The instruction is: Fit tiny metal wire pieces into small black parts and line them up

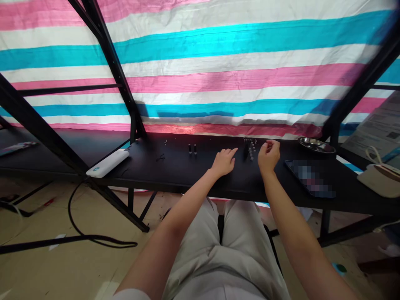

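My left hand rests on the black table with its fingers stretched out and apart, and nothing shows in it. To its right, my right hand is raised a little with its fingers curled inward; what they hold, if anything, is hidden. Between the hands stands a cluster of small shiny pieces, too small to name, beside a dark upright piece. Two small black cylinders with pale bands stand side by side left of my left hand.
Thin dark scraps lie on the left part of the table. A white power bank is at the left post. On the right are a round metal dish, a phone and a beige pouch. Striped sheeting hangs behind.
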`<action>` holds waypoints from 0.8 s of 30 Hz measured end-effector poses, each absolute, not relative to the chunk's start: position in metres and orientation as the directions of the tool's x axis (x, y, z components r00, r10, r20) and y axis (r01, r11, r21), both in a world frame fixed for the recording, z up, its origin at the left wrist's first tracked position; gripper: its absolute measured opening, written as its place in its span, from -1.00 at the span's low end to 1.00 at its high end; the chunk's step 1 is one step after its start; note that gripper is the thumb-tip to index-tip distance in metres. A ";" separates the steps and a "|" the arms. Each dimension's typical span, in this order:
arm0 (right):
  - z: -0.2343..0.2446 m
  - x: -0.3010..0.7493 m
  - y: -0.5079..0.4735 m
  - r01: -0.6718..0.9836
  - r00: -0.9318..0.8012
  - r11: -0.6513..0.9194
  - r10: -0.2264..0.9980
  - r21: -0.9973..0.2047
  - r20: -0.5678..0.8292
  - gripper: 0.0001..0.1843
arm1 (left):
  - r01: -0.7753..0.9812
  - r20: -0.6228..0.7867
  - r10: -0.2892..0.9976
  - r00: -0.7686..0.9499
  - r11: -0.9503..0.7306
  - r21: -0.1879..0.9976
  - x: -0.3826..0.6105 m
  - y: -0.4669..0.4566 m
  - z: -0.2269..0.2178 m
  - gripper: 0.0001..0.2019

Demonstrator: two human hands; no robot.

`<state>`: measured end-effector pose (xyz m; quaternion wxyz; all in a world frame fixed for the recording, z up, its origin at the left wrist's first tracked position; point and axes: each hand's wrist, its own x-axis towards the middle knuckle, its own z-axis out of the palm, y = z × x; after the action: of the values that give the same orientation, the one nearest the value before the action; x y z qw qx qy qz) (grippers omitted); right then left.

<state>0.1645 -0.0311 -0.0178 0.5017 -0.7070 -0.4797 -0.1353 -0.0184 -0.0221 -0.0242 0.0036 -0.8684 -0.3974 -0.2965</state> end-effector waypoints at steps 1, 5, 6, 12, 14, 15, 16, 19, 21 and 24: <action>-0.021 0.170 -0.031 0.791 0.536 -0.060 0.548 -0.609 0.643 -0.60 | 0.704 0.488 0.698 0.524 -0.677 0.213 -0.008 -0.021 -0.025 -0.52; -0.028 0.178 -0.031 0.685 0.625 -0.164 0.634 -0.710 0.456 -0.61 | 0.752 0.384 0.750 0.539 -0.634 0.183 0.022 -0.016 -0.032 -0.46; -0.028 0.178 -0.031 0.665 0.631 -0.189 0.661 -0.723 0.407 -0.61 | 0.761 0.370 0.759 0.536 -0.624 0.179 0.027 -0.014 -0.034 -0.45; -0.036 0.176 -0.033 0.677 0.567 -0.333 0.804 -0.656 0.178 -0.62 | 0.797 0.353 0.782 0.514 -0.587 0.140 0.045 -0.007 -0.041 -0.45; -0.039 0.175 -0.033 0.727 0.527 -0.334 0.831 -0.600 0.176 -0.61 | 0.803 0.349 0.782 0.517 -0.584 0.118 0.048 -0.005 -0.041 -0.44; -0.041 0.175 -0.033 0.747 0.512 -0.332 0.840 -0.576 0.181 -0.60 | 0.804 0.351 0.779 0.519 -0.585 0.107 0.050 -0.004 -0.042 -0.44; -0.042 0.175 -0.033 0.763 0.499 -0.330 0.847 -0.556 0.182 -0.60 | 0.804 0.364 0.773 0.519 -0.587 0.099 0.050 -0.003 -0.042 -0.45; -0.043 0.175 -0.033 0.795 0.471 -0.329 0.864 -0.509 0.178 -0.59 | 0.793 0.441 0.735 0.515 -0.604 0.079 0.050 0.000 -0.041 -0.59; -0.042 0.174 -0.033 0.810 0.461 -0.326 0.868 -0.487 0.186 -0.58 | 0.786 0.491 0.704 0.513 -0.616 0.062 0.046 0.001 -0.038 -0.72; -0.043 0.173 -0.033 0.826 0.451 -0.327 0.872 -0.458 0.190 -0.60 | 0.780 0.530 0.685 0.500 -0.623 0.069 0.034 0.002 -0.033 -0.80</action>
<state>0.1726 -0.0326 -0.0427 0.2528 -0.8133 -0.5221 0.0452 0.0340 0.0020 -0.0329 0.0899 -0.8614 -0.4250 -0.2632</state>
